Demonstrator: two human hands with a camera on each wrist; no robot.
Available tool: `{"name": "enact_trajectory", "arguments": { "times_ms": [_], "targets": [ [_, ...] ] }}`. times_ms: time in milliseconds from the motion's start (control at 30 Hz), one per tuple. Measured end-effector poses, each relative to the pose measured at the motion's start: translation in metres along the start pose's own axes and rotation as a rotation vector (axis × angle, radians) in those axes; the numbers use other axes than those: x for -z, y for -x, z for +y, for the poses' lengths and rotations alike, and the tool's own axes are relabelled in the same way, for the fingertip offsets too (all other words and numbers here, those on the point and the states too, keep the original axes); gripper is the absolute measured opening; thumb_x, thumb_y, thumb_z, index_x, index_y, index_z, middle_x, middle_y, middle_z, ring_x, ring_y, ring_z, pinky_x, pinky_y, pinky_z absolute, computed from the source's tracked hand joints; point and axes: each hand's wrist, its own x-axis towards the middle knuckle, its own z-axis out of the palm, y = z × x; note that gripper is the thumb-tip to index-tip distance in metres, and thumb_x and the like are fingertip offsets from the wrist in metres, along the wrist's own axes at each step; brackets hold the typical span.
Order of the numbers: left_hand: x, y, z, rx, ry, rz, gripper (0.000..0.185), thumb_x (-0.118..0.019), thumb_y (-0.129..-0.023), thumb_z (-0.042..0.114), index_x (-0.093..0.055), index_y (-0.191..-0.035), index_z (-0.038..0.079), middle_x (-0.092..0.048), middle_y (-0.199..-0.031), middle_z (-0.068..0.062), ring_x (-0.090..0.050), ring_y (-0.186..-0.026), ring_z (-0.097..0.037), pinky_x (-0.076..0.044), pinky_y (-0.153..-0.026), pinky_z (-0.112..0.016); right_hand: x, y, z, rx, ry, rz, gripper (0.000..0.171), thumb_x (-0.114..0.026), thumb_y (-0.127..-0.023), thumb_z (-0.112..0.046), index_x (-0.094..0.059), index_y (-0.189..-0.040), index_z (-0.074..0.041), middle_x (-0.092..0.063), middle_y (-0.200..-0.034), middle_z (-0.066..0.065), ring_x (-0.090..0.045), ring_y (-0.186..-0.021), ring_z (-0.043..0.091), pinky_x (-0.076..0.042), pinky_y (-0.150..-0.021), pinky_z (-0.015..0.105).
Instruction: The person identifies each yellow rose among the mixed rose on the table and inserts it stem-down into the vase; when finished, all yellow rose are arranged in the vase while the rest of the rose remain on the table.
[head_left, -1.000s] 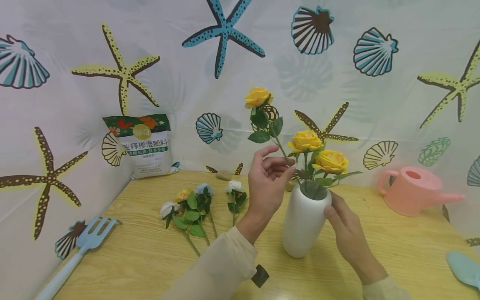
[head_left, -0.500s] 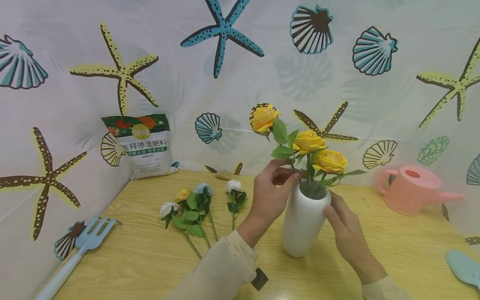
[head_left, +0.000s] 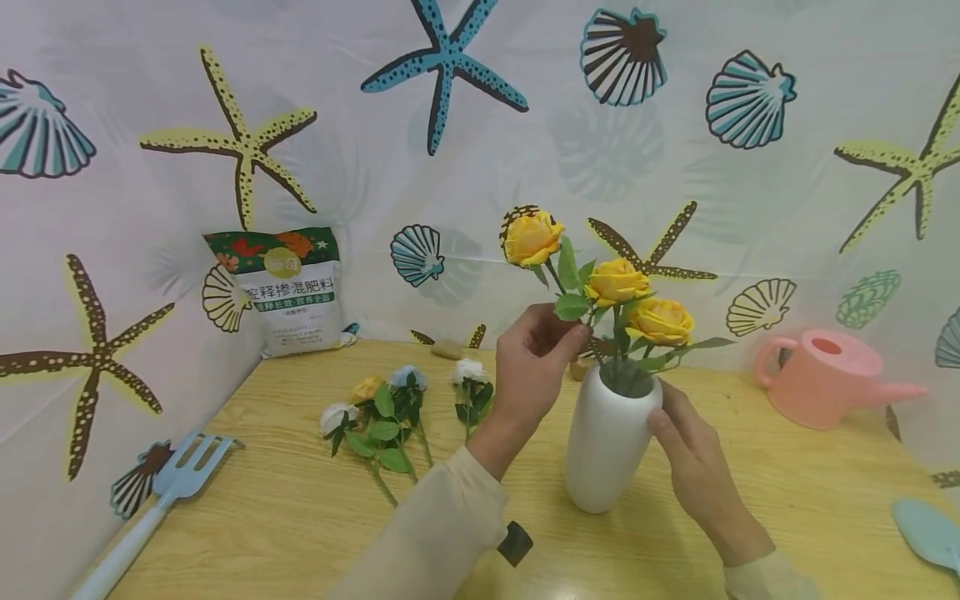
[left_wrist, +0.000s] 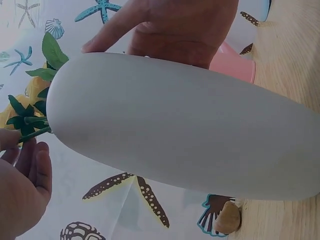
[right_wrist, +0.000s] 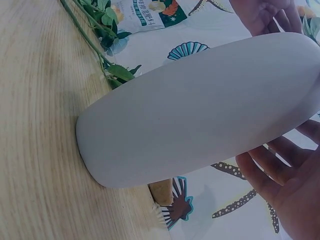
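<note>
A white vase (head_left: 606,450) stands on the wooden table, with two yellow roses (head_left: 617,282) upright in its mouth. My left hand (head_left: 528,367) pinches the stem of a third yellow rose (head_left: 532,237), which leans left with its lower end in the vase opening. Thumb in front and fingers behind, my right hand (head_left: 697,467) holds the vase near its rim. In the left wrist view the pinched green stem (left_wrist: 35,134) shows just outside the vase mouth. The right wrist view has the fingers (right_wrist: 260,175) against the vase wall; the stem ends inside are hidden.
Left of the vase lie several loose roses (head_left: 384,429), white, blue and yellow. A fertilizer bag (head_left: 288,300) stands at the back left and a light-blue garden fork (head_left: 168,492) lies before it. A pink watering can (head_left: 825,383) and a light-blue shovel-like tool (head_left: 930,533) are at right.
The third rose has come down and to the right, its bloom turning forward. Last, my left hand has shifted slightly left and up. My right hand and the vase have stayed put.
</note>
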Motion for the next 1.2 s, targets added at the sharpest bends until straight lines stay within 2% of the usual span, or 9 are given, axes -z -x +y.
{"name": "enact_trajectory", "arguments": {
  "times_ms": [100, 233, 433, 533, 833, 1000, 1100, 1200],
  "targets": [
    [-0.001, -0.002, 0.0, 0.018, 0.037, 0.002, 0.022, -0.07, -0.092, 0.003, -0.067, -0.113, -0.002, -0.068, -0.096, -0.025, -0.062, -0.076, -0.005, -0.054, -0.07, -0.021, 0.0, 0.0, 0.0, 0.0, -0.003, -0.001, 0.043, -0.038, -0.108, -0.011, -0.042, -0.15, 0.0, -0.05, -0.149, 0.025, -0.04, -0.127, -0.016, -0.035, -0.1, 0.003],
    [-0.001, -0.001, -0.004, 0.04, -0.022, -0.039, 0.022, -0.073, -0.091, 0.005, -0.068, -0.112, 0.001, -0.069, -0.094, -0.021, -0.06, -0.076, -0.004, -0.052, -0.071, -0.02, -0.001, 0.0, 0.0, 0.007, -0.008, -0.002, 0.043, -0.038, -0.108, -0.01, -0.042, -0.15, 0.001, -0.05, -0.148, 0.026, -0.041, -0.127, -0.016, -0.035, -0.1, 0.003],
    [0.002, 0.003, -0.009, -0.029, -0.119, -0.144, 0.014, -0.073, -0.09, 0.005, -0.07, -0.103, 0.0, -0.07, -0.095, -0.018, -0.062, -0.081, -0.007, -0.054, -0.076, -0.022, -0.001, -0.001, 0.0, -0.001, 0.0, -0.007, 0.044, -0.037, -0.108, -0.011, -0.042, -0.15, 0.0, -0.05, -0.149, 0.025, -0.04, -0.128, -0.016, -0.035, -0.1, 0.003],
    [0.004, 0.004, -0.011, -0.033, -0.137, -0.175, 0.012, -0.072, -0.089, 0.004, -0.07, -0.1, 0.0, -0.071, -0.098, -0.017, -0.063, -0.085, -0.008, -0.054, -0.078, -0.022, -0.001, -0.001, 0.0, -0.008, 0.003, -0.005, 0.044, -0.038, -0.108, -0.011, -0.042, -0.15, 0.0, -0.05, -0.149, 0.025, -0.04, -0.127, -0.016, -0.035, -0.1, 0.003],
    [0.004, 0.004, -0.014, -0.041, -0.095, -0.157, 0.012, -0.07, -0.089, 0.001, -0.071, -0.101, -0.001, -0.072, -0.098, -0.018, -0.063, -0.086, -0.008, -0.054, -0.077, -0.024, -0.002, -0.001, -0.001, -0.008, -0.005, 0.002, 0.043, -0.038, -0.108, -0.011, -0.043, -0.149, 0.0, -0.05, -0.148, 0.025, -0.041, -0.127, -0.017, -0.035, -0.1, 0.003],
    [0.001, 0.006, -0.012, -0.053, -0.191, -0.166, 0.011, -0.071, -0.089, 0.005, -0.073, -0.1, 0.004, -0.073, -0.102, -0.012, -0.059, -0.098, -0.011, -0.052, -0.078, -0.025, -0.001, 0.0, -0.001, -0.003, -0.003, 0.006, 0.043, -0.038, -0.108, -0.011, -0.043, -0.149, 0.0, -0.051, -0.148, 0.025, -0.041, -0.127, -0.017, -0.035, -0.1, 0.003],
    [0.001, 0.007, -0.01, -0.029, -0.236, -0.169, 0.012, -0.071, -0.089, 0.007, -0.075, -0.1, 0.005, -0.072, -0.107, -0.009, -0.055, -0.106, -0.016, -0.053, -0.081, -0.031, -0.001, 0.0, 0.0, -0.001, -0.002, 0.006, 0.043, -0.038, -0.108, -0.011, -0.043, -0.149, 0.0, -0.051, -0.148, 0.025, -0.041, -0.127, -0.017, -0.035, -0.099, 0.003],
    [0.002, 0.008, -0.009, 0.025, -0.225, -0.185, 0.012, -0.071, -0.09, 0.008, -0.075, -0.101, 0.005, -0.071, -0.11, -0.01, -0.058, -0.109, -0.022, -0.052, -0.082, -0.031, 0.0, 0.0, 0.0, 0.0, -0.001, 0.006, 0.043, -0.038, -0.108, -0.011, -0.044, -0.15, -0.001, -0.051, -0.148, 0.025, -0.041, -0.127, -0.016, -0.035, -0.099, 0.003]
  ]
}}
